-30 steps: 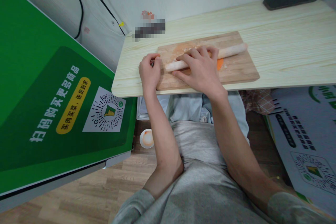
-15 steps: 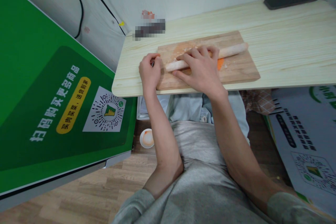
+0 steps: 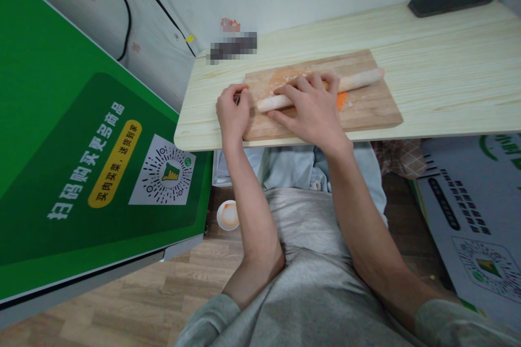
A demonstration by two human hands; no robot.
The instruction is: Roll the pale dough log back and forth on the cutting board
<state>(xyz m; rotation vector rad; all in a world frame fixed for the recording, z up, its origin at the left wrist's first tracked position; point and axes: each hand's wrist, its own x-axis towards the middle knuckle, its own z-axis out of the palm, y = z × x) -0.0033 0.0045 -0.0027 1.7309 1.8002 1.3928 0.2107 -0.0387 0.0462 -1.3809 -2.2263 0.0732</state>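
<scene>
A pale, flour-dusted rolling pin (image 3: 360,80) lies slantwise across the wooden board (image 3: 376,111). My right hand (image 3: 315,105) is closed over its left half, fingers bent across the far side and thumb along the near side. Part of a flat orange piece of dough (image 3: 341,101) shows beneath the pin, beside my wrist; the rest is hidden. At the board's left edge, my left hand (image 3: 234,111) is closed, thumb against the curled fingers. A bit of orange and something small and dark show at those fingers, but I cannot make out what they hold.
The board rests on a light wood-grain table (image 3: 443,70) against a wall. A black phone-like slab (image 3: 451,1) lies at the back right. A green panel (image 3: 52,119) stands at left. Below the table are a small white bowl (image 3: 228,215) and a printed white panel (image 3: 468,217).
</scene>
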